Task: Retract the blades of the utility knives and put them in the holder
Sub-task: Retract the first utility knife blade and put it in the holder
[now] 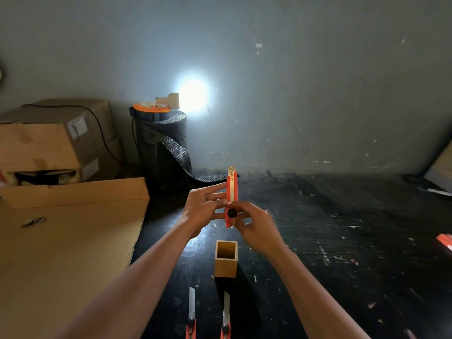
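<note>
I hold a red utility knife (pixel 231 192) upright in front of me, its short blade tip pointing up. My left hand (pixel 203 206) steadies the knife's body from the left with its fingers extended. My right hand (pixel 254 222) grips the lower end, thumb by the black slider knob. Below my hands a square wooden holder (pixel 226 266) stands on the dark floor, and nothing shows inside it. Two more red knives lie near the bottom edge with blades extended, one on the left (pixel 191 311) and one on the right (pixel 226 314).
A large flat cardboard sheet (pixel 63 243) lies at left, with stacked cardboard boxes (pixel 56 140) behind it. A black roll of matting (pixel 162 148) with a bright lamp (pixel 171 100) on top stands by the wall. Another red object (pixel 445 242) lies at the right edge.
</note>
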`<action>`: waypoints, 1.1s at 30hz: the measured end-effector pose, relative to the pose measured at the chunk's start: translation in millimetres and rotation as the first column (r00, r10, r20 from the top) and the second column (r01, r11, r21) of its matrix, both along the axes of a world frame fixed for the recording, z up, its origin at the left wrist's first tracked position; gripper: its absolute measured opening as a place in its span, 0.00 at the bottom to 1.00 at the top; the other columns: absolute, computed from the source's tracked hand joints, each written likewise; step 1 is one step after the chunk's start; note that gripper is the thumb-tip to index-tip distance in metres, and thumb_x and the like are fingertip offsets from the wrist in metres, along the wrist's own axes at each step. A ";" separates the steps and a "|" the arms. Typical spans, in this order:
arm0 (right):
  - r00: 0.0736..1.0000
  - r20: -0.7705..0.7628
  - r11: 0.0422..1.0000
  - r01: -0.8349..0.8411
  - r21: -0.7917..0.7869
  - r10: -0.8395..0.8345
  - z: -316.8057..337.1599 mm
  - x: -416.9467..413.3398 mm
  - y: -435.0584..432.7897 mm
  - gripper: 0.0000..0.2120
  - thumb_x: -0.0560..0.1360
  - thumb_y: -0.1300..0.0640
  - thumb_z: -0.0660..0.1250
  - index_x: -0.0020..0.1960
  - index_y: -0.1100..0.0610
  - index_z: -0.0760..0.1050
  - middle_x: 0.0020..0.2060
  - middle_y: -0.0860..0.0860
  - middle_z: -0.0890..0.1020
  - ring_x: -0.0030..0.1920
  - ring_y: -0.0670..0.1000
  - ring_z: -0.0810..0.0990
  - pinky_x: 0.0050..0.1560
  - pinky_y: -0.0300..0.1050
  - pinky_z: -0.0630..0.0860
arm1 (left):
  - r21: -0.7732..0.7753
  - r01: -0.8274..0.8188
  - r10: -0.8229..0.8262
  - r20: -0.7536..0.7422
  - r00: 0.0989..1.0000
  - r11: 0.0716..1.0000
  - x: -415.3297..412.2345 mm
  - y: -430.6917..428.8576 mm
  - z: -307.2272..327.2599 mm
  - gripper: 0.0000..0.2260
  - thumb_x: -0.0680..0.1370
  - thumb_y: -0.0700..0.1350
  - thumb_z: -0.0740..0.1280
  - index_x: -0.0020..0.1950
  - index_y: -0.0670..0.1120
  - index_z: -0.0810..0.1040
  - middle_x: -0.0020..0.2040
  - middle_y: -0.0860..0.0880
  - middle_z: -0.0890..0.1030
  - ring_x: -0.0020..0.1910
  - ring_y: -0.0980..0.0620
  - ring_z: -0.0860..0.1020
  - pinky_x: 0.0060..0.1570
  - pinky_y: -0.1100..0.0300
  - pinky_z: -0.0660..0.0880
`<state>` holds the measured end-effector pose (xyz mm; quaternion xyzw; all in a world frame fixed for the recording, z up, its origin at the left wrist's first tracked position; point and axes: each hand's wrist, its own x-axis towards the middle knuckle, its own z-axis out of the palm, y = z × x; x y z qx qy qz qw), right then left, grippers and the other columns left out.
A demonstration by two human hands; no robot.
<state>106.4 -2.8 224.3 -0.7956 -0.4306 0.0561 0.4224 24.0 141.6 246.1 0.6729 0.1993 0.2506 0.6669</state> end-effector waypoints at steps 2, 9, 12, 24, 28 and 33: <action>1.000 -0.022 1.000 0.008 -0.008 -0.008 -0.3 1.1 1.1 0.13 0.80 0.57 0.69 0.64 0.52 0.77 0.62 0.51 0.83 0.52 0.43 0.77 0.52 0.30 0.71 | -0.002 0.001 -0.001 -0.001 1.000 1.000 0.5 0.6 0.1 0.20 0.78 0.28 0.69 0.69 0.41 0.79 0.50 0.48 0.87 0.41 0.53 0.89 0.34 0.59 0.83; 0.999 -0.041 0.999 0.032 0.039 -0.030 -3.3 3.8 1.1 0.11 0.78 0.54 0.71 0.59 0.48 0.76 0.59 0.50 0.84 0.49 0.42 0.78 0.42 0.24 0.69 | -0.011 0.014 -0.014 0.002 1.000 1.000 2.1 -1.3 -1.5 0.21 0.78 0.28 0.68 0.69 0.41 0.79 0.50 0.49 0.88 0.42 0.52 0.89 0.35 0.59 0.83; 1.000 -0.013 1.000 0.005 0.012 -0.004 -4.8 5.8 -0.1 0.13 0.79 0.58 0.69 0.64 0.50 0.78 0.61 0.50 0.83 0.52 0.43 0.77 0.46 0.24 0.70 | -0.023 0.007 -0.007 0.006 1.000 1.000 2.9 1.4 -1.4 0.21 0.78 0.28 0.69 0.69 0.41 0.79 0.52 0.47 0.88 0.43 0.52 0.89 0.36 0.58 0.84; 0.997 -0.044 0.991 0.071 0.112 -0.066 -18.2 4.4 4.1 0.09 0.75 0.52 0.74 0.52 0.51 0.76 0.47 0.42 0.83 0.46 0.40 0.82 0.43 0.32 0.77 | -0.128 0.035 -0.034 0.011 0.999 0.991 4.7 -1.9 -10.0 0.21 0.77 0.27 0.69 0.66 0.44 0.81 0.47 0.50 0.90 0.45 0.48 0.89 0.36 0.56 0.84; 0.992 -0.096 0.985 0.096 0.146 -0.082 -26.2 3.2 6.7 0.08 0.75 0.51 0.74 0.51 0.49 0.76 0.47 0.42 0.84 0.48 0.43 0.83 0.48 0.37 0.79 | -0.139 0.039 -0.038 0.015 0.999 0.990 5.0 0.1 -14.9 0.22 0.78 0.27 0.68 0.68 0.44 0.80 0.50 0.47 0.89 0.47 0.46 0.89 0.39 0.53 0.85; 0.984 -0.170 0.989 0.083 0.123 -0.062 -25.7 12.6 10.1 0.10 0.76 0.51 0.73 0.54 0.48 0.74 0.49 0.44 0.84 0.49 0.44 0.84 0.52 0.43 0.83 | -0.153 0.073 -0.069 0.034 0.997 0.985 1.1 2.1 -26.8 0.22 0.78 0.27 0.67 0.69 0.44 0.79 0.50 0.46 0.89 0.48 0.45 0.89 0.38 0.53 0.85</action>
